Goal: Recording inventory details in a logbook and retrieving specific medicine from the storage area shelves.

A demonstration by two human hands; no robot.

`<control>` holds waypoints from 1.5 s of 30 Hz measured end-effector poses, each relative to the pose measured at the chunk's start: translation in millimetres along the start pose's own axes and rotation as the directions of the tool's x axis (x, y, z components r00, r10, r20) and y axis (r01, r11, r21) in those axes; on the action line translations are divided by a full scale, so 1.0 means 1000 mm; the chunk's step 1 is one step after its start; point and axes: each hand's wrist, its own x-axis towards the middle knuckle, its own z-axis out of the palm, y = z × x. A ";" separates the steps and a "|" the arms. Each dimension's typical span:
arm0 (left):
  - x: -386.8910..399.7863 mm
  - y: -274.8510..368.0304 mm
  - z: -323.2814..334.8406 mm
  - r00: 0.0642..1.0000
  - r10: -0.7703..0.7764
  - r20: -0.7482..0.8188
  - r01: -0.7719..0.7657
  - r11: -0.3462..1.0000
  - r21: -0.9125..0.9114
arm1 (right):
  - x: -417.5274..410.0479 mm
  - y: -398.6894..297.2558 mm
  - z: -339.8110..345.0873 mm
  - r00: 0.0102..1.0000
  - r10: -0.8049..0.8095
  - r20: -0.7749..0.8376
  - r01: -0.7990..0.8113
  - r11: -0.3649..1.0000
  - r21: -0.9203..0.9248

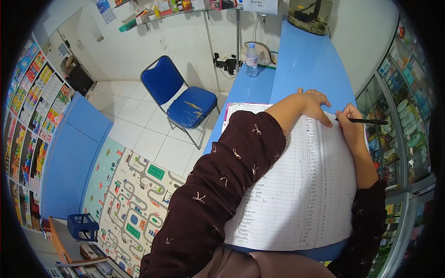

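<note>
An open ruled ledger book (295, 208) lies on the blue counter, with handwritten entries and figures in columns. My left hand (314, 106) lies at the ledger's upper part, fingers spread and a ring on one of them. Its forearm reaches across the left page and hides some of the writing. A black pen (370, 121) is gripped in my right hand (351, 127), which rests on the right page near its top edge. The pen's tip points left, close to the paper; I cannot tell if it touches. Both sleeves are dark with small bow motifs.
The blue counter (306, 66) bears a water bottle (252, 60), a beige pouch (264, 52) and a fish tank (309, 17). Glass display cabinets (403, 114) line the right. A blue chair (191, 104), a road-patterned play mat (139, 208) and stocked shelves (34, 132) are left.
</note>
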 end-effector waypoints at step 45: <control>0.005 0.001 0.000 0.999 0.036 0.023 -0.037 0.999 0.018 | -0.001 0.006 -0.003 0.995 -0.086 -0.059 0.085 0.996 -0.023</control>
